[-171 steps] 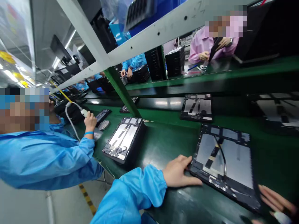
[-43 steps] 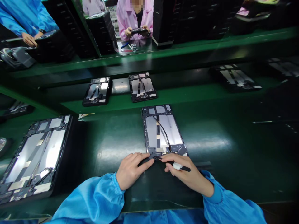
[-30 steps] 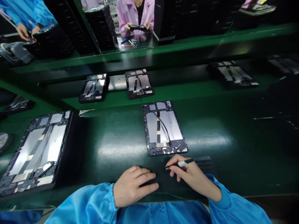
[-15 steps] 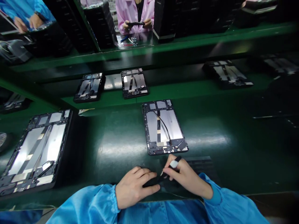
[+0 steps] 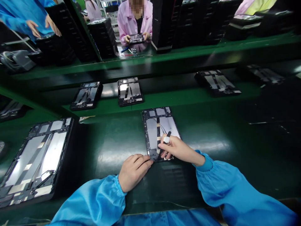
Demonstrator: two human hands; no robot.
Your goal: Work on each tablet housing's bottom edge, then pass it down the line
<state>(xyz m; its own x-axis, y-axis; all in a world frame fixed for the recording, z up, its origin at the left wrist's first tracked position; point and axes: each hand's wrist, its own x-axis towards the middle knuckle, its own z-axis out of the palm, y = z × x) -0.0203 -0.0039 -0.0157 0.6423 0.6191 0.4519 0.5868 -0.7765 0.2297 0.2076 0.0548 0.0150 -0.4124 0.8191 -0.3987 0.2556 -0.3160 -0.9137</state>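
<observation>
An opened tablet (image 5: 152,138) lies on the green work surface in front of me, its inner metal plate, black ribbon strip and thin cable showing. My right hand (image 5: 172,147) pinches a slim black pen-like tool (image 5: 168,134) above the tablet's lower part. A white covering wraps one finger of that hand. The tool's lower end is at the bottom of the tablet, partly hidden by my fingers. My left hand (image 5: 135,171) has its fingers stretched out, the fingertips touching the tablet's lower left corner. Its thumb is hidden.
A stack of opened tablets (image 5: 39,157) stands at left. Farther back, more open tablets (image 5: 130,91) lie along a green ledge. Tall black stacks (image 5: 164,25) line the raised shelf. Across it, a person in pink (image 5: 122,22) holds a device; another in blue (image 5: 14,15) works at upper left.
Both hands have moved forward from the near table edge to the tablet. My right hand has carried the black tool over its lower part, and my left fingertips have come to its corner.
</observation>
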